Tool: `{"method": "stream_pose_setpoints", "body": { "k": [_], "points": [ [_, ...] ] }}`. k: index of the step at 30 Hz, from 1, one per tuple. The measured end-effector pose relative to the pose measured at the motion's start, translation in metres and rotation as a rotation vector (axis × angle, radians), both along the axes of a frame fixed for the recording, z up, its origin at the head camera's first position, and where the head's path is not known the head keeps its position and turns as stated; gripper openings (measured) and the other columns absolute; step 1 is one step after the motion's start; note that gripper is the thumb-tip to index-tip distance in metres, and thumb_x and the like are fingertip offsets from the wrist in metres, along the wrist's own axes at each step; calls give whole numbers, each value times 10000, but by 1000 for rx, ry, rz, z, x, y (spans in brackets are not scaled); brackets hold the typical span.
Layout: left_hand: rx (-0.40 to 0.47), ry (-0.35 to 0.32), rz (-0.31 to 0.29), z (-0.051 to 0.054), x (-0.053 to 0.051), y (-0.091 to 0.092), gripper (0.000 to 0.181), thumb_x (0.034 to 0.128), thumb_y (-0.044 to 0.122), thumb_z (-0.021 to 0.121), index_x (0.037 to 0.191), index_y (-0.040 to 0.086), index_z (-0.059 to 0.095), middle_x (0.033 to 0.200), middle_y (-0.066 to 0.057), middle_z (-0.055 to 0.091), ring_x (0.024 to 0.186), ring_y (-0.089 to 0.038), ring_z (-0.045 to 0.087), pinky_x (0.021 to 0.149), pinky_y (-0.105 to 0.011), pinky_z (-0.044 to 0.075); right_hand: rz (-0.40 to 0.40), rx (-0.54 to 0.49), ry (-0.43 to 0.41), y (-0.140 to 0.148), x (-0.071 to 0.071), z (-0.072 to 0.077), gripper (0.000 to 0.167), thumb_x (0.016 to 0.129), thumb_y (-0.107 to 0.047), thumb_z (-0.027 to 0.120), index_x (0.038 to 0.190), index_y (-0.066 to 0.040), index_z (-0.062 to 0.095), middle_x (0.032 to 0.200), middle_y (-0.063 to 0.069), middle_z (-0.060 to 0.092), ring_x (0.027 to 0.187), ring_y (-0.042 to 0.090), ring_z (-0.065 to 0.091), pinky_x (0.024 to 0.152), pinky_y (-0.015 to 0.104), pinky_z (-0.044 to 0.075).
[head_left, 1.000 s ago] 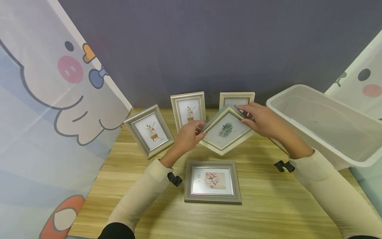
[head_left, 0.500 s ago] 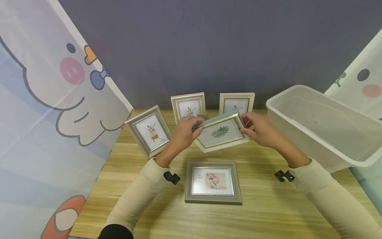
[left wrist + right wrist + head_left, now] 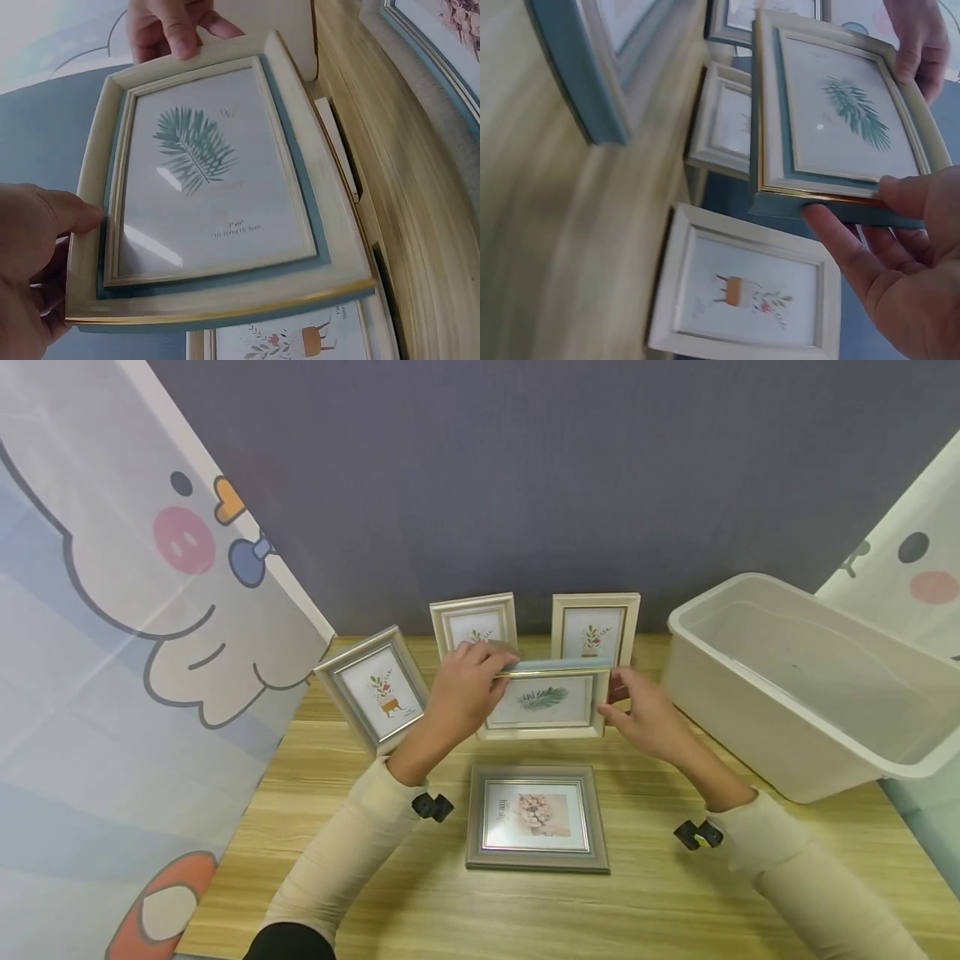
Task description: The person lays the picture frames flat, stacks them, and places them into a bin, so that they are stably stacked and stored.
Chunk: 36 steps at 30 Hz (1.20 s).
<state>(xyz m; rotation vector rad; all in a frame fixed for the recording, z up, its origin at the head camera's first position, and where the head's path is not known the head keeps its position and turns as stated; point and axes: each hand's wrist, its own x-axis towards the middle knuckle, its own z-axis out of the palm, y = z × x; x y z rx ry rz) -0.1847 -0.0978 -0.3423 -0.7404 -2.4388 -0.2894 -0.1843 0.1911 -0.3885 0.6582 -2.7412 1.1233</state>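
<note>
Between both hands is a cream picture frame (image 3: 543,702) with blue sides, a gold edge line and a green palm-leaf print, turned lengthwise above the table. My left hand (image 3: 467,687) grips its left end near the upper corner. With thumb in front and fingers behind, my right hand (image 3: 639,710) pinches the opposite end. In the left wrist view the leaf frame (image 3: 202,165) fills the middle, the left thumb on its border. The right wrist view shows the same leaf frame (image 3: 847,112) with the right thumb on its front edge and fingers underneath.
Behind stand two cream frames with flowerpot prints, one left (image 3: 474,618) and one right (image 3: 596,625). A silver frame (image 3: 375,689) leans at the left. A grey-brown frame (image 3: 537,818) with a flower photo lies in front. At the right stands a white plastic bin (image 3: 750,718).
The leaf frame has rotated from a tilted diamond to level and lengthwise, uncovering the right rear frame. My right hand has moved down with its end; my left hand has shifted slightly up.
</note>
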Motion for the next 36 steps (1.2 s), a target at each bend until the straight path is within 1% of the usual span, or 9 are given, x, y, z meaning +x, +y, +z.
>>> {"method": "stream_pose_setpoints", "body": {
  "k": [3, 6, 12, 17, 23, 25, 29, 33, 36],
  "points": [
    [-17, 21, 11, 0, 2, 1, 243, 904, 161, 767, 1146, 176, 744, 1097, -33, 715, 957, -263, 624, 740, -409, 515, -18, -30, -2, -2, 2, -10, 228, 939, -38, 702, 1084, 24, 539, 1024, 217, 690, 995, 402, 703, 695, 360, 549],
    [-32, 18, 8, 0, 3, 1, 247, 910, 158, 756, 1155, 183, 740, 1111, -27, 713, 966, -261, 621, 742, -410, 507, -26, -48, -2, -3, 5, -15, 197, 936, -33, 705, 1015, 5, 528, 985, 206, 700, 987, 405, 697, 694, 357, 526],
    [-22, -36, -13, 2, 0, -2, 250, 918, 164, 752, 1168, 177, 743, 1102, -41, 711, 985, -274, 612, 809, -440, 517, -32, -64, 2, -4, 7, -14, 194, 938, -37, 705, 1010, -1, 528, 990, 204, 707, 986, 400, 692, 673, 323, 524],
    [-9, -60, -15, 5, -2, -9, 261, 901, 220, 792, 1152, 160, 752, 1108, -61, 716, 1011, -286, 618, 869, -458, 525, -27, -64, 0, -2, 8, -14, 213, 936, -31, 707, 1046, 5, 528, 992, 203, 707, 995, 400, 698, 707, 346, 534],
    [35, -60, -53, 7, -3, -20, 265, 887, 182, 807, 1133, 98, 753, 1108, -94, 711, 1017, -287, 630, 922, -432, 515, -10, -98, 5, 1, 9, -15, 199, 930, 6, 696, 1009, 12, 514, 960, 214, 691, 927, 392, 706, 581, 256, 505],
    [59, -88, -69, 8, -3, -24, 269, 893, 168, 801, 1140, 80, 746, 1116, -105, 701, 1044, -293, 628, 959, -428, 507, -8, -108, 8, 3, 9, -15, 193, 928, 17, 691, 996, 13, 510, 956, 215, 685, 896, 384, 712, 551, 239, 496],
    [141, -220, -57, 10, -1, -32, 291, 905, 154, 787, 1180, 77, 732, 1153, -104, 673, 1105, -294, 603, 968, -424, 511, 0, -120, 13, 7, 9, -16, 185, 930, 27, 682, 996, 21, 509, 963, 223, 675, 859, 387, 719, 554, 234, 517],
    [199, -327, -47, 9, 0, -38, 315, 912, 164, 780, 1210, 81, 722, 1173, -96, 661, 1109, -267, 608, 930, -402, 535, -2, -124, 17, 10, 10, -17, 201, 920, 38, 690, 1030, 24, 522, 964, 212, 674, 909, 401, 712, 604, 228, 560],
    [217, -375, -74, 8, -2, -41, 317, 919, 179, 775, 1216, 82, 718, 1174, -86, 673, 1075, -252, 633, 915, -393, 553, -1, -126, 20, 11, 11, -18, 212, 914, 44, 696, 1040, 28, 526, 964, 206, 673, 939, 410, 706, 619, 227, 578]
  ]
}}
